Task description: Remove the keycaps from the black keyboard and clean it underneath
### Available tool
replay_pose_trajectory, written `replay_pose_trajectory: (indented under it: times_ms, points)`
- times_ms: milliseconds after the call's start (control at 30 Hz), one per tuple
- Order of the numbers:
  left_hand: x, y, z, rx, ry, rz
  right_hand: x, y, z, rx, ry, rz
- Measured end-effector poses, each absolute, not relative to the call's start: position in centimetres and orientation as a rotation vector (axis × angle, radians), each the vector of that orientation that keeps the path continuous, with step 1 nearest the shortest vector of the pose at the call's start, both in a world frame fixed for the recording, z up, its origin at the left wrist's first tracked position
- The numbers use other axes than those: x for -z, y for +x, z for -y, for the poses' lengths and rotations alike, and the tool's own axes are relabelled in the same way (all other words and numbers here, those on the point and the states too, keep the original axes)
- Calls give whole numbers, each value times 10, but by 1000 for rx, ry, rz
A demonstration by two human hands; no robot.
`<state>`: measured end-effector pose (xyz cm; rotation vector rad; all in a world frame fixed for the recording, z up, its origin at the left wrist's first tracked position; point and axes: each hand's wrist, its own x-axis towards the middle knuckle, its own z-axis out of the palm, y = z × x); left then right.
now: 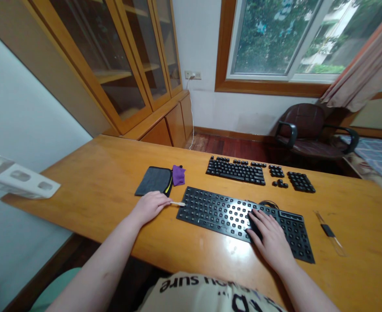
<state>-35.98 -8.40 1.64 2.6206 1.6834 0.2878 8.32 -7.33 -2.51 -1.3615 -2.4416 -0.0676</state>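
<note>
A black keyboard base (223,212) with its keycaps removed lies on the wooden desk (96,186) in front of me. My right hand (270,236) rests flat on its middle, fingers spread. My left hand (150,206) lies on the desk just left of the base, pinching a thin white swab stick (177,203) whose tip points at the base's left end. Behind the base, the removed black keycaps (236,169) are laid out in keyboard order, with the number-pad caps (300,181) at the right.
A dark grey pouch (154,180) and a purple cloth (178,175) lie at the back left. A clear tool with a black band (329,232) lies at the right. A white object (18,180) juts in at the left. An armchair (308,130) stands beyond the desk.
</note>
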Motion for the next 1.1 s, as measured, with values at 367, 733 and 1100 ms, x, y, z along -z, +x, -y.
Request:
replay_pose_trajectory:
  times_ms: [367, 733, 1100]
  points:
    - [-14, -347, 74, -230, 2480, -1881, 23, 83, 73, 43, -1364, 2430]
    - [-33, -332, 96, -183, 2558, -1871, 25, 83, 73, 38, -1364, 2426]
    - [-59, -320, 47, -67, 2835, -1224, 25, 83, 74, 31, -1376, 2429]
